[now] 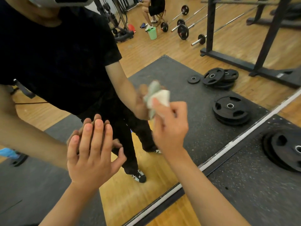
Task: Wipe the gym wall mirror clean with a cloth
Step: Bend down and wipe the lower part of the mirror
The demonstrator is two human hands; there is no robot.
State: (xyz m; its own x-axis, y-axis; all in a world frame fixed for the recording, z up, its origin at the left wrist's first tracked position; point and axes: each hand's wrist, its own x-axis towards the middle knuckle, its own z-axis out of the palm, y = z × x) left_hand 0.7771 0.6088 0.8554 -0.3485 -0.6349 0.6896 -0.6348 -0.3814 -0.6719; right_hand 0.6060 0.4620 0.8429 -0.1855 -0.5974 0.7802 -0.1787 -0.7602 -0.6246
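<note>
The wall mirror (187,75) fills most of the view, and its bottom edge runs diagonally from lower centre to the right. My left hand (92,152) lies flat against the glass, fingers spread, meeting its own reflection. My right hand (169,126) grips a crumpled white and pale green cloth (158,98) and presses it on the mirror at centre. The hand and cloth look slightly blurred. My reflection in a black shirt shows behind both hands.
A real stack of black weight plates (285,152) sits on the dark rubber mat at right, close to the mirror's base. Reflected in the glass are more plates (231,110), a rack frame (210,26), barbells, a green bucket (152,33) and a seated person (154,8).
</note>
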